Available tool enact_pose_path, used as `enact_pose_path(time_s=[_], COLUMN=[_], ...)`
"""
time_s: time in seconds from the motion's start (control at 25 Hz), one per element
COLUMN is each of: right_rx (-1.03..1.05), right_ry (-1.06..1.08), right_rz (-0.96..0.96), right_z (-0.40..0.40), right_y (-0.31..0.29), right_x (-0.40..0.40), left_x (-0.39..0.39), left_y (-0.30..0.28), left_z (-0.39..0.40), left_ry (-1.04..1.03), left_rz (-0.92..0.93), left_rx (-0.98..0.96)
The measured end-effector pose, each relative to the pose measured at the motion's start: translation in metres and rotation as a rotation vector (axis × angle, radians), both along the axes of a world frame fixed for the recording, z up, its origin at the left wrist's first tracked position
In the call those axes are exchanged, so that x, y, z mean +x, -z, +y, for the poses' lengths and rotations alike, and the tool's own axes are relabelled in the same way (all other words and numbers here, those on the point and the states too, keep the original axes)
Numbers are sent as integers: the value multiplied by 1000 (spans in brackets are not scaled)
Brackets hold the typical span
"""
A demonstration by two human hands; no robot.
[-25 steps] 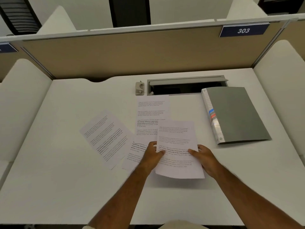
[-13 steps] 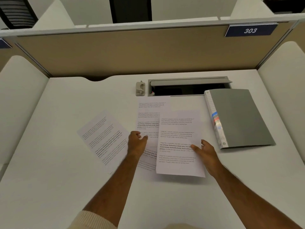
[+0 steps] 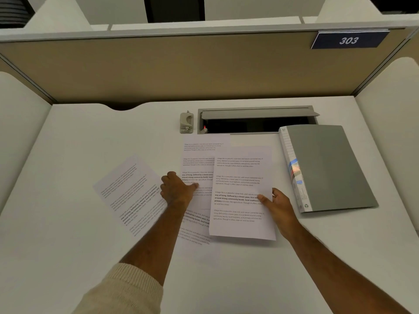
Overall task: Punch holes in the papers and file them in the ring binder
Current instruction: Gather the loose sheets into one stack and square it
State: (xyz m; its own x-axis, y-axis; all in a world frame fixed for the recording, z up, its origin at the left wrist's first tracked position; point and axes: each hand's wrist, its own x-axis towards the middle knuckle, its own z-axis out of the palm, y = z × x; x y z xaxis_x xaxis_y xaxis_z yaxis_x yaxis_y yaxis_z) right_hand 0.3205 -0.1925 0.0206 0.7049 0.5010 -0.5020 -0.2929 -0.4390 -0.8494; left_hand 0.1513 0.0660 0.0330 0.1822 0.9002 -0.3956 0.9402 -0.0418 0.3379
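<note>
While printed paper sheets [image 3: 242, 193] lie fanned across the white table [image 3: 68, 223], the right hand [image 3: 277, 203] pinches the top sheet's right edge and the left hand [image 3: 178, 189], fingers curled, presses a sheet beneath. Paper seems light, floppy and slippery; edges suit gripping. A small hole punch [image 3: 186, 122] sits beyond; the closed grey ring binder [image 3: 326, 166] lies right, well apart.

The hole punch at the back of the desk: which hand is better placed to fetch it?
Probably the left hand: nearer the hole punch, only touching the papers. The right hand pinches a sheet.
</note>
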Motion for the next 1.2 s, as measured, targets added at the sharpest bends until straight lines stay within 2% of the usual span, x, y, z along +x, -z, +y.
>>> enact_pose_path(time_s=[0.44, 0.88, 1.08, 1.2], right_rx=[-26, -69, -39, -5], right_ry=[7, -22, -13, 3], right_rz=[-5, -29, -33, -36], right_z=[-5, -9, -13, -19], right_y=[3, -3, -9, -13], right_x=[2, -3, -8, -14], left_x=[3, -2, -15, -26], left_y=[7, -5, -32, -55], left_z=[0, 5, 7, 5], left_ry=[-59, 4, 20, 48], left_rz=[-53, -134, -359, -430], left_rx=[-43, -65, -130, -90])
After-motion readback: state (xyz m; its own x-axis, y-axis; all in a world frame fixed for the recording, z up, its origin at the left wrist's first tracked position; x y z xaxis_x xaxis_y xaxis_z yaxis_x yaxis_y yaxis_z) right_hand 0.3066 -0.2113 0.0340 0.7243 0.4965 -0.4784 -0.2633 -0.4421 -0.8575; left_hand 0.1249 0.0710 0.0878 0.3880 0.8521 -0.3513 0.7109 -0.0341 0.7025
